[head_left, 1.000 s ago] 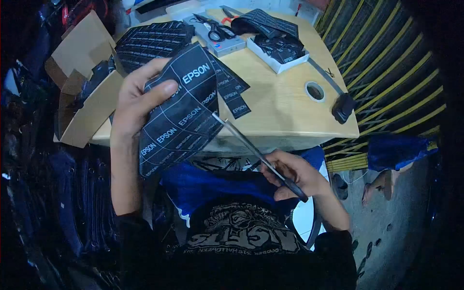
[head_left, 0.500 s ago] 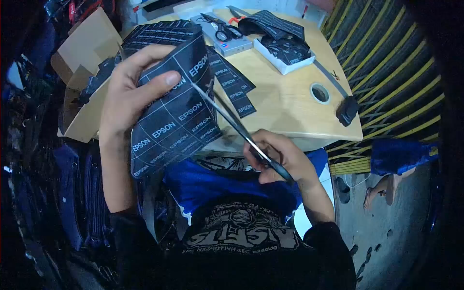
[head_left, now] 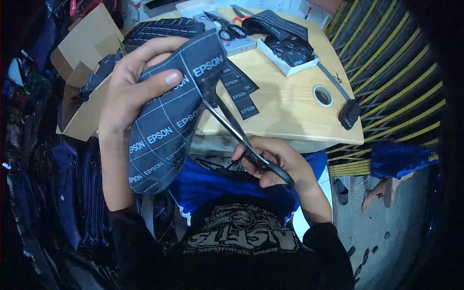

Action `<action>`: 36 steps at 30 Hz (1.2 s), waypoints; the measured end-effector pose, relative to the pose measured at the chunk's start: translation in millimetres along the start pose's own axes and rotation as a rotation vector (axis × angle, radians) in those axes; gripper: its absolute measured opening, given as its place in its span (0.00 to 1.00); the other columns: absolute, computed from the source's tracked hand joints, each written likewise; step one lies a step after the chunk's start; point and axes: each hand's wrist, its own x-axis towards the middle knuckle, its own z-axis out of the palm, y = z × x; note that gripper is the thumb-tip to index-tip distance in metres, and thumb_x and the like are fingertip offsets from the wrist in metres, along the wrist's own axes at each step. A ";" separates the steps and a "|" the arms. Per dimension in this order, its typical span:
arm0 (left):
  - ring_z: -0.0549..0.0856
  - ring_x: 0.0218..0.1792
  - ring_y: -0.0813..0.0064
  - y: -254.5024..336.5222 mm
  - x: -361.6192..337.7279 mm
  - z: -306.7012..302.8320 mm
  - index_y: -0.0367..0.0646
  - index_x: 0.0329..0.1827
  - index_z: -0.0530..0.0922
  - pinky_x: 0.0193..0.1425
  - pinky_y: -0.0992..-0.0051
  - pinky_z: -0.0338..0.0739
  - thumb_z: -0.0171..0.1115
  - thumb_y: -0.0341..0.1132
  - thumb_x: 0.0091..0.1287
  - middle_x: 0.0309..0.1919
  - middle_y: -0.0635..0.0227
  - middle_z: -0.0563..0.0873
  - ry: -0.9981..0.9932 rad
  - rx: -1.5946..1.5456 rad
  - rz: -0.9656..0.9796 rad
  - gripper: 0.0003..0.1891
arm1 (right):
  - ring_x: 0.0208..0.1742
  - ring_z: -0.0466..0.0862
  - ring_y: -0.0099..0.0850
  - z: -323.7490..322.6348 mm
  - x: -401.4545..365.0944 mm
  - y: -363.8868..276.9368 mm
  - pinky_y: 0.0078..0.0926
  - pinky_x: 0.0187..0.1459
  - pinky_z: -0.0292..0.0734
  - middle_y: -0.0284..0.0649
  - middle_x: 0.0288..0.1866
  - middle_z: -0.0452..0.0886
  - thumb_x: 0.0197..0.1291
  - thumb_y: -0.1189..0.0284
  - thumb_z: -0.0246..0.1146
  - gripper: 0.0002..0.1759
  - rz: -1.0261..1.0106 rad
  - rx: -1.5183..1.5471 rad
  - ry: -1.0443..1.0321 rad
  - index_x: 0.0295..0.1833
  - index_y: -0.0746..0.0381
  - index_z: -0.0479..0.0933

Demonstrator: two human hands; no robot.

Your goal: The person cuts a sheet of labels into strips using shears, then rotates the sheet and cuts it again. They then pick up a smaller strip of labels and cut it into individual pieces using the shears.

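My left hand pinches a dark sheet printed with white lines and the word EPSON, its thumb lying flat on the front. The sheet curves, its lower part hanging toward my lap. In my right hand is a pair of black-handled scissors, fingers wrapped around the handles. The blades point up and left and meet the sheet's right side near a white line. Whether the blade tips lie fully inside the cut is hard to make out.
Behind the sheet are cut EPSON strips on the wooden table. A cardboard box stands left. Farther back are a second pair of scissors on a grey box and a white tray. Tape roll and tape measure lie right.
The sheet has tilted and its lower right part has swung down and left, away from the blades. The scissors have come closer together, their tips slightly lower and to the right.
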 end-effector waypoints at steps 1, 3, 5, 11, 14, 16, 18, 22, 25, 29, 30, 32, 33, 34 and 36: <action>0.83 0.36 0.81 0.5 -0.9 1.3 0.33 0.53 0.72 0.40 0.84 0.78 0.64 0.27 0.56 0.38 0.61 0.84 0.004 0.029 -0.013 0.21 | 0.27 0.70 0.17 1.8 1.5 -2.6 0.12 0.27 0.59 0.30 0.25 0.69 0.35 0.54 0.76 0.39 -0.003 0.002 -0.012 0.50 0.67 0.72; 0.83 0.39 0.80 4.7 -2.9 5.7 0.34 0.55 0.72 0.43 0.83 0.78 0.64 0.25 0.56 0.40 0.61 0.84 0.007 0.033 -0.054 0.22 | 0.28 0.70 0.17 0.7 3.2 -3.6 0.11 0.28 0.60 0.31 0.27 0.70 0.38 0.56 0.76 0.36 0.022 -0.057 -0.027 0.50 0.67 0.72; 0.82 0.40 0.80 6.0 -4.5 14.4 0.35 0.55 0.71 0.44 0.83 0.77 0.65 0.25 0.55 0.40 0.60 0.83 0.042 0.078 -0.029 0.23 | 0.28 0.72 0.17 4.5 8.6 1.8 0.13 0.29 0.63 0.31 0.27 0.72 0.42 0.63 0.74 0.32 -0.088 -0.147 -0.001 0.51 0.64 0.71; 0.83 0.36 0.80 12.8 -14.8 23.8 0.37 0.55 0.71 0.41 0.81 0.78 0.70 0.24 0.50 0.36 0.62 0.84 0.019 0.106 -0.126 0.27 | 0.29 0.73 0.17 23.9 19.5 -5.6 0.15 0.30 0.65 0.31 0.27 0.73 0.47 0.69 0.72 0.26 -0.169 -0.238 0.086 0.50 0.61 0.70; 0.83 0.35 0.81 12.9 -17.9 22.6 0.37 0.53 0.71 0.40 0.82 0.78 0.70 0.24 0.50 0.34 0.62 0.84 0.008 0.143 -0.127 0.26 | 0.33 0.70 0.18 29.0 20.6 -9.5 0.14 0.34 0.65 0.31 0.32 0.70 0.45 0.59 0.74 0.31 -0.067 -0.155 0.091 0.50 0.63 0.69; 0.83 0.34 0.81 17.6 -16.6 26.4 0.36 0.53 0.71 0.39 0.82 0.78 0.70 0.23 0.50 0.33 0.62 0.84 0.018 0.155 -0.157 0.26 | 0.33 0.70 0.18 31.9 20.5 -8.6 0.13 0.33 0.64 0.31 0.32 0.69 0.44 0.56 0.73 0.33 -0.078 -0.134 0.090 0.50 0.63 0.68; 0.83 0.32 0.81 17.8 -16.9 28.6 0.35 0.54 0.70 0.38 0.82 0.78 0.69 0.23 0.50 0.33 0.63 0.84 0.036 0.157 -0.165 0.27 | 0.32 0.70 0.19 33.3 21.3 -9.1 0.13 0.33 0.64 0.31 0.32 0.68 0.43 0.54 0.73 0.35 -0.074 -0.133 0.088 0.50 0.63 0.68; 0.81 0.42 0.76 15.6 -16.8 29.2 0.33 0.58 0.69 0.50 0.80 0.74 0.69 0.25 0.45 0.44 0.61 0.82 0.033 0.118 -0.183 0.33 | 0.30 0.71 0.18 36.0 24.2 -11.3 0.16 0.30 0.64 0.31 0.28 0.69 0.46 0.61 0.73 0.28 -0.158 -0.159 0.100 0.49 0.61 0.69; 0.81 0.43 0.76 14.5 -15.5 29.3 0.33 0.58 0.69 0.51 0.80 0.73 0.70 0.26 0.45 0.44 0.61 0.82 0.030 0.072 -0.148 0.33 | 0.30 0.69 0.18 32.1 26.2 -10.1 0.17 0.31 0.64 0.30 0.29 0.67 0.46 0.61 0.73 0.30 -0.186 -0.213 0.076 0.50 0.62 0.67; 0.81 0.43 0.76 13.6 -15.7 27.8 0.33 0.60 0.68 0.52 0.80 0.72 0.71 0.29 0.45 0.44 0.62 0.81 0.032 0.090 -0.120 0.35 | 0.30 0.68 0.18 34.0 25.5 -15.0 0.16 0.31 0.62 0.30 0.29 0.67 0.46 0.62 0.73 0.30 -0.218 -0.233 0.083 0.50 0.62 0.67; 0.81 0.43 0.76 14.1 -15.9 27.5 0.33 0.60 0.68 0.52 0.80 0.71 0.71 0.31 0.46 0.44 0.62 0.81 0.039 0.094 -0.115 0.36 | 0.30 0.68 0.18 35.1 24.9 -15.2 0.16 0.31 0.62 0.30 0.29 0.67 0.46 0.62 0.73 0.30 -0.217 -0.234 0.084 0.50 0.62 0.67; 0.81 0.43 0.77 13.2 -15.7 26.9 0.33 0.61 0.67 0.52 0.80 0.70 0.72 0.34 0.46 0.44 0.61 0.81 0.037 0.114 -0.100 0.37 | 0.32 0.65 0.17 36.7 23.4 -15.8 0.14 0.34 0.59 0.28 0.31 0.65 0.39 0.46 0.73 0.40 -0.075 -0.170 0.119 0.50 0.62 0.67; 0.81 0.43 0.77 14.1 -15.5 27.4 0.33 0.61 0.67 0.53 0.80 0.70 0.72 0.34 0.45 0.44 0.61 0.81 0.032 0.118 -0.100 0.37 | 0.32 0.65 0.17 37.1 23.2 -16.4 0.14 0.34 0.59 0.28 0.31 0.65 0.39 0.46 0.73 0.40 -0.075 -0.170 0.120 0.50 0.62 0.67; 0.81 0.43 0.77 14.5 -15.5 28.0 0.33 0.61 0.67 0.53 0.80 0.70 0.72 0.34 0.45 0.44 0.61 0.82 0.027 0.122 -0.100 0.37 | 0.32 0.65 0.17 37.3 23.2 -16.8 0.13 0.34 0.58 0.28 0.31 0.64 0.38 0.46 0.73 0.41 -0.075 -0.162 0.112 0.50 0.62 0.67; 0.81 0.43 0.78 12.2 -15.9 29.1 0.33 0.63 0.65 0.52 0.81 0.70 0.71 0.31 0.45 0.44 0.62 0.82 0.037 0.107 -0.066 0.39 | 0.32 0.64 0.17 36.2 24.3 -15.9 0.13 0.34 0.58 0.28 0.31 0.64 0.38 0.46 0.73 0.41 -0.075 -0.154 0.103 0.50 0.62 0.67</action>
